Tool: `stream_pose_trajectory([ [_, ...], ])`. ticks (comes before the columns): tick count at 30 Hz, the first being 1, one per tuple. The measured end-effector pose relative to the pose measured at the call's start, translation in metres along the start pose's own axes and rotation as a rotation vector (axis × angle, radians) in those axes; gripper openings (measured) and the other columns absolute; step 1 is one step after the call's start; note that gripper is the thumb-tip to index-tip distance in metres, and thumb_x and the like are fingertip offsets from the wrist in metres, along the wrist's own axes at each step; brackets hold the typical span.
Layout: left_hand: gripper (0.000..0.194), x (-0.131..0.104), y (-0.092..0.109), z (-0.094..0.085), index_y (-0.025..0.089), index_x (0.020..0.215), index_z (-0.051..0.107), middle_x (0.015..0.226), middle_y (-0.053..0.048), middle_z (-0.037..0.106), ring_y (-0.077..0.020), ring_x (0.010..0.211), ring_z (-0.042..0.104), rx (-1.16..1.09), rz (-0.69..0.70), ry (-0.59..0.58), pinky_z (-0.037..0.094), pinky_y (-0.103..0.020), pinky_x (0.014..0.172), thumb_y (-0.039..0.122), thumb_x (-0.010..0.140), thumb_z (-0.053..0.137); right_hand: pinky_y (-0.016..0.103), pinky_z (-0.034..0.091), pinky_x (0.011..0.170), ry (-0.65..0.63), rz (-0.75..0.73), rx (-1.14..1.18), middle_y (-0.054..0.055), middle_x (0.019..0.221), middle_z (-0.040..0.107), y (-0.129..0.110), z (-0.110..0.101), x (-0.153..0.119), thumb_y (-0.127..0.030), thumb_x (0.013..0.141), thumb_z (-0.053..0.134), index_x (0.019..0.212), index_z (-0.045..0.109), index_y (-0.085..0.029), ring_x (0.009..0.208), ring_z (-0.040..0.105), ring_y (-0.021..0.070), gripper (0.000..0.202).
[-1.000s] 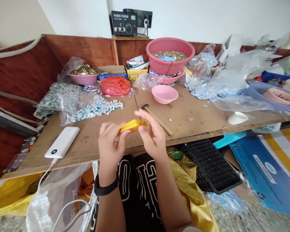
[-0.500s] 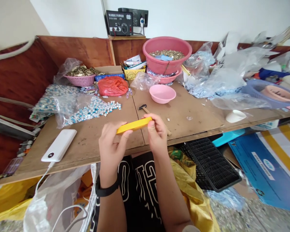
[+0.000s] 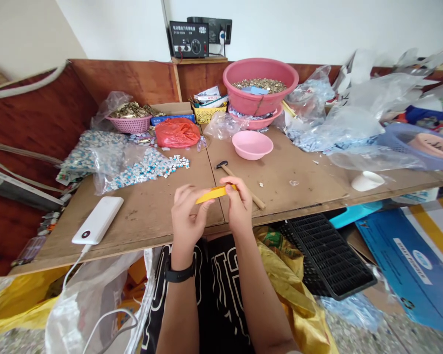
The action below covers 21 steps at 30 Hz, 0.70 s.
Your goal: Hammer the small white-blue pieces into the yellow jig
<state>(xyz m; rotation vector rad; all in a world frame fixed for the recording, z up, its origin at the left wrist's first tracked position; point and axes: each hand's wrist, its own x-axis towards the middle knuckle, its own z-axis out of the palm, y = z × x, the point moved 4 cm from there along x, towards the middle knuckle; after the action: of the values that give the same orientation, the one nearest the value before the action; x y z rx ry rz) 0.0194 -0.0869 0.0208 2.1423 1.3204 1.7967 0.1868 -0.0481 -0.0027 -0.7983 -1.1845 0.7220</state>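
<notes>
Between my two hands, above the table's front part, is a flat yellow piece point(image 3: 214, 193) that looks smooth and thin; its kind I cannot make out. My left hand point(image 3: 188, 214) grips its left end, thumb below and fingers on top. At the right end, my right hand point(image 3: 239, 204) pinches it between thumb and fingers. Behind my right hand a hammer point(image 3: 256, 197) with a wooden handle and dark head lies on the table. A pink bowl point(image 3: 252, 149) stands farther back.
Small blue-and-white pieces point(image 3: 147, 169) spill from a plastic bag at left, with a white power bank point(image 3: 98, 220) nearer me. A red bag point(image 3: 177, 132), a pink basket point(image 3: 129, 124) and a large pink basin point(image 3: 261, 101) stand behind. Plastic bags point(image 3: 358, 118) cover the right side.
Both hands have come closer together on the yellow piece, less of which now shows. The left hand has shifted right, and the view has moved slightly.
</notes>
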Motion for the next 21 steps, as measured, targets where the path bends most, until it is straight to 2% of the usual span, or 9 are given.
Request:
stream_pose_trajectory([
  [2, 0.018, -0.004, -0.013, 0.005, 0.026, 0.117, 0.084, 0.115, -0.008, 0.087, -0.0296, 0.123, 0.074, 0.005, -0.025, -0.017, 0.06, -0.053, 0.114, 0.04, 0.113, 0.074, 0.048, 0.056, 0.12, -0.015, 0.039, 0.047, 0.01, 0.127, 0.083, 0.019, 0.002, 0.001, -0.039, 0.11, 0.064, 0.118, 0.079, -0.025, 0.131, 0.076, 0.0284, 0.022],
  [5, 0.023, -0.013, -0.044, 0.012, 0.025, 0.118, 0.085, 0.119, -0.01, 0.087, -0.0326, 0.133, 0.072, 0.032, -0.118, -0.081, 0.057, -0.058, 0.12, 0.043, 0.112, 0.073, 0.053, 0.05, 0.131, -0.099, 0.087, 0.048, 0.012, 0.137, 0.083, 0.052, 0.009, -0.002, -0.038, 0.109, 0.061, 0.121, 0.078, -0.024, 0.145, 0.072, 0.0298, 0.025],
  [9, 0.016, -0.03, -0.081, 0.015, 0.025, 0.113, 0.085, 0.122, -0.011, 0.087, -0.0349, 0.145, 0.067, 0.065, -0.238, -0.16, 0.051, -0.064, 0.13, 0.035, 0.105, 0.074, 0.053, 0.05, 0.132, -0.137, 0.104, -0.095, 0.014, 0.138, 0.083, 0.09, 0.013, -0.011, -0.03, 0.104, 0.056, 0.119, 0.077, -0.024, 0.145, 0.072, 0.0287, 0.027],
  [12, 0.014, -0.04, -0.097, 0.011, 0.026, 0.109, 0.084, 0.124, -0.011, 0.087, -0.0344, 0.142, 0.07, 0.074, -0.299, -0.23, 0.05, -0.061, 0.131, 0.033, 0.098, 0.078, 0.053, 0.052, 0.131, -0.183, 0.074, -0.202, 0.015, 0.138, 0.082, 0.104, 0.016, -0.017, -0.021, 0.096, 0.057, 0.113, 0.077, -0.023, 0.142, 0.072, 0.03, 0.027],
  [14, 0.022, -0.042, -0.11, 0.001, 0.024, 0.115, 0.083, 0.123, -0.011, 0.087, -0.0322, 0.128, 0.077, 0.089, -0.397, -0.215, 0.057, -0.053, 0.121, 0.039, 0.099, 0.078, 0.055, 0.051, 0.131, -0.191, 0.076, -0.266, 0.016, 0.139, 0.081, 0.107, 0.017, -0.02, -0.02, 0.096, 0.058, 0.11, 0.078, -0.023, 0.143, 0.072, 0.0315, 0.025],
  [16, 0.032, -0.034, -0.131, -0.016, 0.02, 0.121, 0.081, 0.116, -0.012, 0.086, -0.0284, 0.107, 0.08, 0.197, -0.57, -0.095, 0.062, -0.043, 0.103, 0.045, 0.104, 0.069, 0.057, 0.05, 0.132, -0.185, 0.081, -0.312, 0.017, 0.141, 0.081, 0.106, 0.018, -0.021, -0.021, 0.099, 0.06, 0.11, 0.079, -0.023, 0.145, 0.069, 0.0327, 0.022],
  [18, 0.037, -0.018, -0.155, -0.036, 0.016, 0.119, 0.079, 0.105, -0.013, 0.085, -0.0271, 0.094, 0.078, 0.418, -0.746, 0.042, 0.058, -0.036, 0.088, 0.047, 0.11, 0.059, 0.058, 0.049, 0.133, -0.186, 0.084, -0.328, 0.018, 0.142, 0.08, 0.103, 0.02, -0.022, -0.023, 0.101, 0.061, 0.11, 0.08, -0.023, 0.147, 0.068, 0.0336, 0.021],
  [19, 0.038, -0.006, -0.167, -0.041, 0.016, 0.117, 0.08, 0.103, -0.014, 0.085, -0.0281, 0.094, 0.078, 0.527, -0.802, 0.034, 0.054, -0.035, 0.085, 0.047, 0.111, 0.058, 0.058, 0.049, 0.132, -0.189, 0.089, -0.328, 0.018, 0.142, 0.08, 0.102, 0.02, -0.023, -0.024, 0.101, 0.062, 0.11, 0.081, -0.023, 0.147, 0.067, 0.034, 0.02],
  [21, 0.038, 0.021, -0.189, -0.045, 0.017, 0.113, 0.081, 0.103, -0.015, 0.085, -0.0295, 0.095, 0.077, 0.656, -0.848, -0.067, 0.048, -0.034, 0.081, 0.049, 0.111, 0.058, 0.058, 0.05, 0.131, -0.189, 0.107, -0.319, 0.018, 0.143, 0.079, 0.099, 0.021, -0.023, -0.024, 0.102, 0.063, 0.109, 0.081, -0.023, 0.146, 0.068, 0.0342, 0.02],
])
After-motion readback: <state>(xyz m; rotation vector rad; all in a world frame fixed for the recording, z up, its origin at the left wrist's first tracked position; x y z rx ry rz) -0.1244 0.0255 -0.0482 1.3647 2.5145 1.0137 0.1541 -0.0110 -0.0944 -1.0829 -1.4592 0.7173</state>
